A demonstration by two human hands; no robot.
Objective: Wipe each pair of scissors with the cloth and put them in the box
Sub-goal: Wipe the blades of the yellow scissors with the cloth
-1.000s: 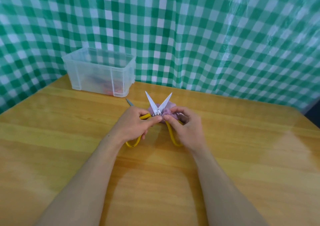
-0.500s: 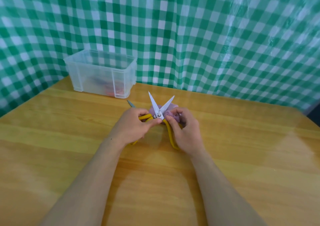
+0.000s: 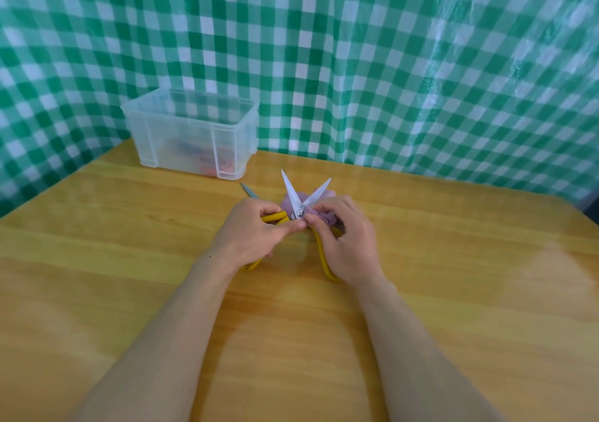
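Yellow-handled scissors (image 3: 293,194) stand with their blades spread in a V, tips pointing away from me. My left hand (image 3: 252,237) grips the left yellow handle. My right hand (image 3: 348,243) grips the right handle and pinches a lilac cloth (image 3: 321,217) against the pivot. The cloth bunches behind the blades. A clear plastic box (image 3: 191,136) stands at the table's far left with reddish and dark items dimly visible inside. A grey blade tip of another pair of scissors (image 3: 248,191) pokes out past my left hand; its handles are hidden.
The wooden table (image 3: 453,292) stretches bare to the right and toward me. A green-and-white checked sheet (image 3: 389,65) hangs behind the table's far edge and around the left corner.
My hands and the scissors have hardly moved. The blades stay spread, and my right fingers work the cloth a little at the pivot.
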